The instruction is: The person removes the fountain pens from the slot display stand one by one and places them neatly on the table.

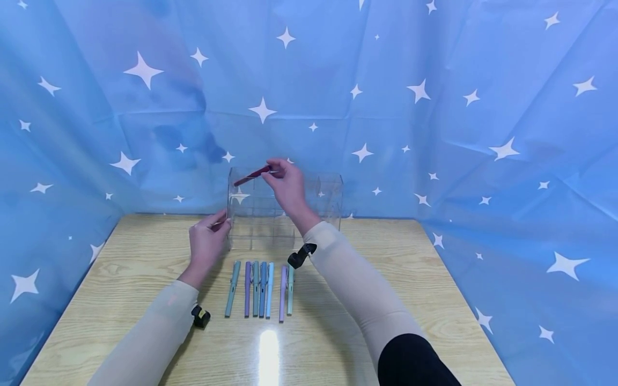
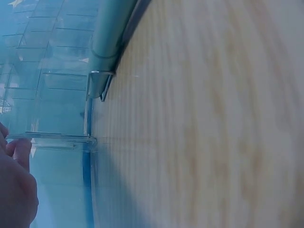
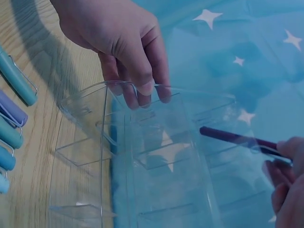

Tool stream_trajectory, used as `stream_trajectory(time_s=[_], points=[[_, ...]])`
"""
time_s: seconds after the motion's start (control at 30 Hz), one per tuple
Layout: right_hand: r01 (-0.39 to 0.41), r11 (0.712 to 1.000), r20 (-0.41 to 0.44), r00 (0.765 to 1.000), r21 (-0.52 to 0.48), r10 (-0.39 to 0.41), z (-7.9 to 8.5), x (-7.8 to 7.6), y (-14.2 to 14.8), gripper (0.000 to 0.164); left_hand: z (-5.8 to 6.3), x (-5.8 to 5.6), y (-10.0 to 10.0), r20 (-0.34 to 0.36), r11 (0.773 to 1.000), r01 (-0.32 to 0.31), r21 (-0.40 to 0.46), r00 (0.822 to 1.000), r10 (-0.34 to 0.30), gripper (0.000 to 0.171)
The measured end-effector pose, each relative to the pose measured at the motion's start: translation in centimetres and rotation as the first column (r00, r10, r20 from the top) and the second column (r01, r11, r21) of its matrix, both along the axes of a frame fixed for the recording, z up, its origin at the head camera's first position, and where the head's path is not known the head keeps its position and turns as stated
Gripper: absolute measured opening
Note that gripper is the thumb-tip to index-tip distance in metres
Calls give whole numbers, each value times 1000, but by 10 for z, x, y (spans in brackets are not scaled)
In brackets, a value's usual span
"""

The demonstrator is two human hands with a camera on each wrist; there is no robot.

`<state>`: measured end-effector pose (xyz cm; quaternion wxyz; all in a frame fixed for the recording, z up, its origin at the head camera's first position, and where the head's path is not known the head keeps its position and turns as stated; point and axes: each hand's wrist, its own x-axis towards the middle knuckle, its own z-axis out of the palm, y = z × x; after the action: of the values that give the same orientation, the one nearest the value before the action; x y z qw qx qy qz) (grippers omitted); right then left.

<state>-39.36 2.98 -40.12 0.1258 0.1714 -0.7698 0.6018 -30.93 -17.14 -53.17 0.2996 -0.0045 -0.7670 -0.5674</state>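
Observation:
A clear plastic organizer (image 1: 263,229) with many small compartments stands upright at the back of the table. My left hand (image 1: 207,241) grips its left side wall, thumb on one face and fingers on the other, as the right wrist view (image 3: 126,52) shows. Above the organizer's upper left compartments, my right hand (image 1: 288,187) pinches a dark red pen (image 1: 252,176) by its clip end. The pen slants, its free end pointing down and left. In the right wrist view the same pen (image 3: 228,136) passes close to the clear walls; contact cannot be made out.
Several capped pens lie in a loose row in front of the organizer, among them a teal pen (image 1: 233,289), a purple pen (image 1: 282,294) and a light blue pen (image 1: 270,289). Behind the wooden table (image 1: 386,300) hangs a blue star-patterned cloth (image 1: 328,69).

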Motion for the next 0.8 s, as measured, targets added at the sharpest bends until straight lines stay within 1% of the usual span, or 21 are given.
stream_trajectory(time_s=[0.1, 0.27, 0.4, 0.53, 0.63, 0.8], points=[[17, 1000, 8, 1000, -21, -17, -1, -1, -2, 32, 0, -1, 0, -7, 1000, 0, -2, 1000, -1, 33], [38, 999, -5, 999, -29, -38, -3, -2, -2, 29, -2, -1, 1, -10, 1000, -1, -2, 1000, 1, 34], [38, 997, -52, 998, -66, -42, -1, -2, 1, 28, -3, -2, 1, -3, 1000, -4, -8, 1000, 4, 35], [34, 989, -137, 989, -144, -54, 5, -2, 7, 28, -4, -2, 1, 0, 1000, -7, -13, 1000, 7, 35], [32, 982, -188, 980, -186, -67, 12, 0, 15, 28, -3, -1, 1, 1, 1000, -9, -10, 1000, 9, 34], [31, 972, -192, 978, -232, -77, 25, 7, 33, 29, -2, 0, 1, 8, 1000, -8, -9, 1000, 8, 34]])
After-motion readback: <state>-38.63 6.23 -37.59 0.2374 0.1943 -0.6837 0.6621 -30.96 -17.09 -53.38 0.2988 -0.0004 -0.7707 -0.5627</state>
